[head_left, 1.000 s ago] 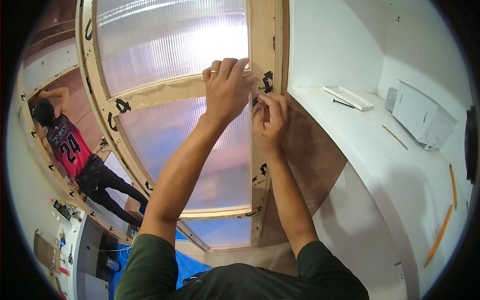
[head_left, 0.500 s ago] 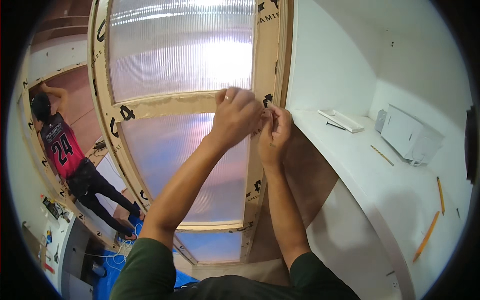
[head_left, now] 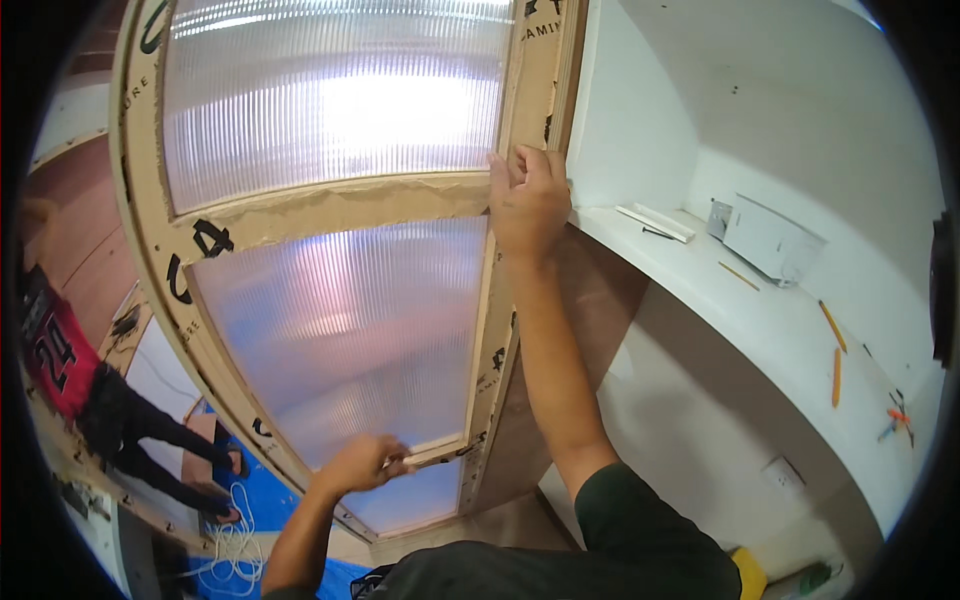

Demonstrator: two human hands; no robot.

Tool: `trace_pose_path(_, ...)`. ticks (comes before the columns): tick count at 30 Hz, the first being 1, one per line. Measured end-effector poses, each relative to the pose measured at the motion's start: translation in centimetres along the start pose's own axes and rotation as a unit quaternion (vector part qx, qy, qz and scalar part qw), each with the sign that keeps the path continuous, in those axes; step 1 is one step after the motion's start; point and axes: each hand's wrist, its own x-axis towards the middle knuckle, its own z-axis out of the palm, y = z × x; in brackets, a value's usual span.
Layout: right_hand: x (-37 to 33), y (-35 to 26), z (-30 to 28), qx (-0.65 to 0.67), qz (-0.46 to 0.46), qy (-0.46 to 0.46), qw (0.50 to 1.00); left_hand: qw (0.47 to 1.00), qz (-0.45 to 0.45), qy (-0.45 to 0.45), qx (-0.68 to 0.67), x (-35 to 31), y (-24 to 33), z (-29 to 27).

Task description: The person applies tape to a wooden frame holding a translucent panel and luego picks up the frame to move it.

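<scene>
A tall wooden door (head_left: pixel 330 208) with ribbed translucent panels (head_left: pixel 340 320) fills the middle. My right hand (head_left: pixel 532 205) is raised at its right stile, level with the middle rail, fingers curled and thumb bent in against the wood. Whatever lies under those fingertips is hidden. Lower down, my left hand (head_left: pixel 362 466) hovers in front of the lower rail, fingers half bent with gaps between them and slightly blurred. Nothing shows in it. Torn-looking tan paper covering (head_left: pixel 360 200) runs along the middle rail.
A white shelf (head_left: pixel 740 310) at the right bears a white box (head_left: pixel 770 238), a white tray (head_left: pixel 655 222), a drill bit (head_left: pixel 738 275), pencils (head_left: pixel 836 376) and small tools (head_left: pixel 898 418). Another person (head_left: pixel 65 350) stands at far left near a white cord (head_left: pixel 235 545) and blue sheeting (head_left: pixel 262 465).
My hands, together at the right stile before, are now apart. The left has dropped to the lower rail; the right stays high on the stile. The view has shifted right.
</scene>
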Motion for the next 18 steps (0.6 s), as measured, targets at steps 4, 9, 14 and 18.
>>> trace_pose_path(4,-0.2,-0.6,1.2,-0.023,0.031,0.009,0.999,0.988,-0.116,-0.065,-0.080,-8.3,-5.1,2.9)
trace_pose_path(9,-0.1,1.0,1.5,0.054,0.063,0.041,0.996,0.962,-0.195,-0.097,-0.168,-13.5,-10.5,4.9)
trace_pose_path(14,0.6,3.5,-1.0,0.104,0.137,0.020,0.985,0.953,-0.181,-0.106,-0.218,-15.9,-13.7,5.3)
trace_pose_path(18,0.0,2.6,-1.0,0.181,0.155,-0.009,0.971,0.949,-0.143,-0.165,-0.227,-16.3,-15.0,5.7)
